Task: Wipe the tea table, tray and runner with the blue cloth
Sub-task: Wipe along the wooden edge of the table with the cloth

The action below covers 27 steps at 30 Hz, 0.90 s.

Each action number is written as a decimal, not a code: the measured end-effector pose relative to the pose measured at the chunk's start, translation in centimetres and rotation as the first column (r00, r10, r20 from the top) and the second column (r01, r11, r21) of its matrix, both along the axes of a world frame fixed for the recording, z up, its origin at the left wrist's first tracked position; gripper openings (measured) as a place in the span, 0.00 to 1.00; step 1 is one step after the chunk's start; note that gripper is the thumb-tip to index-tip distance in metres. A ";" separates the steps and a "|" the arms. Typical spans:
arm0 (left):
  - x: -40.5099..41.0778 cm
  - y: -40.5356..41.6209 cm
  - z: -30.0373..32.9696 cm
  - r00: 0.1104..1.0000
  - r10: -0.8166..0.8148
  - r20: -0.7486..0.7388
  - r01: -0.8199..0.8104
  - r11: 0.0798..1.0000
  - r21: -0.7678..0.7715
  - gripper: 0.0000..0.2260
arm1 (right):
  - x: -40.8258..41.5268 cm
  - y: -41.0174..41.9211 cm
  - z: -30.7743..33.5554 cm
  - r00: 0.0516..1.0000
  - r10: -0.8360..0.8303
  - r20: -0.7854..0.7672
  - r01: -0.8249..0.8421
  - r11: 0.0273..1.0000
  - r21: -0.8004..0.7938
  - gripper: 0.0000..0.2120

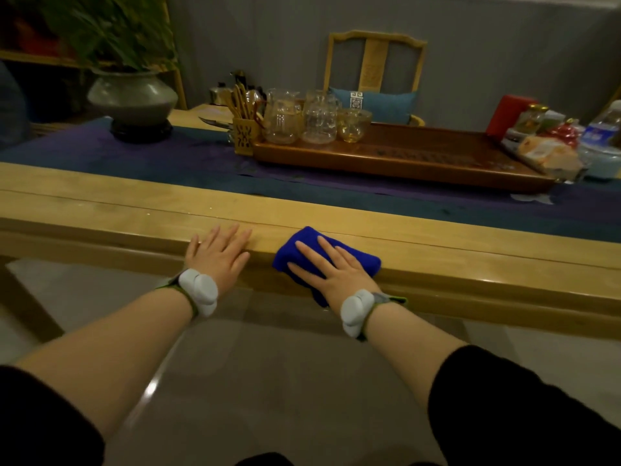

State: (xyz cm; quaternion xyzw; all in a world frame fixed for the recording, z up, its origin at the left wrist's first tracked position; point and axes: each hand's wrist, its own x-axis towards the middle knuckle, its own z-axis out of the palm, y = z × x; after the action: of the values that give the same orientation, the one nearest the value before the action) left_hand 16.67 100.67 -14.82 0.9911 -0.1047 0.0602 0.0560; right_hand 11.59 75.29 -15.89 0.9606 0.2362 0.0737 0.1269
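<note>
Cloth: the folded bright blue microfibre cloth (327, 255) lies on the near edge of the pale wooden tea table (134, 210), partly hanging over it.
Right hand (331, 269): I have it flat, fingers straight, pressing the cloth down.
Left hand (216, 252): flat on bare wood, holding nothing, bracing me.
Technique: I'd keep even palm pressure and sweep along the grain in overlapping passes.
Ahead: dark blue fabric runner (151, 163) and brown wooden tea tray (420, 156) look untouched.

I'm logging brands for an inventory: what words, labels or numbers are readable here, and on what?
None can be read.
Water bottle label: blurred.
Orange packet: print blurred.
Blue cushion: white square motif, a pattern, no letters.
Chair backrest: faint marks, illegible.
</note>
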 end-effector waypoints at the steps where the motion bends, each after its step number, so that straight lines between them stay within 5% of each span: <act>1: -0.4 0.7 -0.1 1.000 0.010 0.005 -0.010 1.000 0.003 0.23 | 0.3 0.7 0.0 1.000 0.014 0.005 -0.014 1.000 -0.002 0.53; 14: -1.2 2.8 -2.0 0.996 0.002 0.085 0.004 0.997 -0.075 0.26 | -1.7 -6.9 -2.2 0.946 0.183 0.269 -0.086 0.939 -0.334 0.44; 23: -0.9 3.0 -1.6 0.999 -0.012 0.051 0.017 0.996 -0.085 0.26 | 1.1 3.4 -2.4 0.931 0.212 0.296 -0.093 0.924 -0.371 0.42; 27: -1.1 3.0 -1.3 0.999 -0.023 0.032 0.026 0.995 -0.094 0.26 | 0.5 1.8 -2.1 0.925 0.238 0.297 -0.091 0.896 -0.435 0.41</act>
State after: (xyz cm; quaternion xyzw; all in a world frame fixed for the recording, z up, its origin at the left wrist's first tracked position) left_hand 15.54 103.71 -16.13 0.9850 -0.1145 0.0796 0.1017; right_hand 12.14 77.12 -18.03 0.8602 0.3024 0.1989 0.3592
